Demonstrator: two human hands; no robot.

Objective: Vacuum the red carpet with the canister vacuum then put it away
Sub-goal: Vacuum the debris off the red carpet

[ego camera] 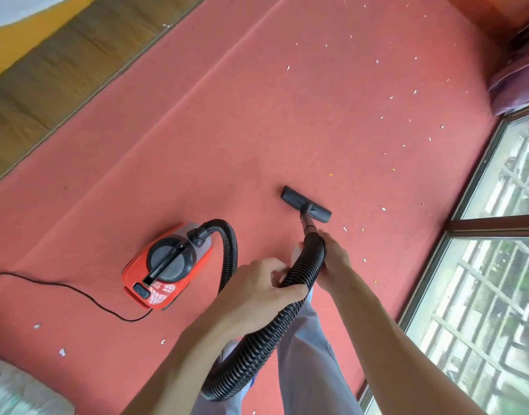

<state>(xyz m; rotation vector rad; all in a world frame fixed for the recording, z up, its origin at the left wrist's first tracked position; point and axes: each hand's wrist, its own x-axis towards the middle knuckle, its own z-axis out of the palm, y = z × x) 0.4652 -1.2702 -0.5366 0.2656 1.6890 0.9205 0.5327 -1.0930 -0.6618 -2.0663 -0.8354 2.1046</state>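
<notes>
The red carpet [242,121] fills most of the view, dotted with small white paper scraps [390,98], mostly to the right. A red and grey canister vacuum [167,265] stands on it at lower left. Its black ribbed hose [257,345] loops out of the top, down past my legs and up to a short black wand. The flat black floor nozzle [305,204] rests on the carpet ahead of me. My right hand [332,254] grips the hose end just behind the wand. My left hand [263,290] holds the hose a little lower.
A black power cord [62,287] trails left from the vacuum. Wooden flooring [47,70] borders the carpet at upper left. A floor-length window [496,265] runs along the right. Purple fabric [517,79] lies at upper right, a pale bundle [14,390] at lower left.
</notes>
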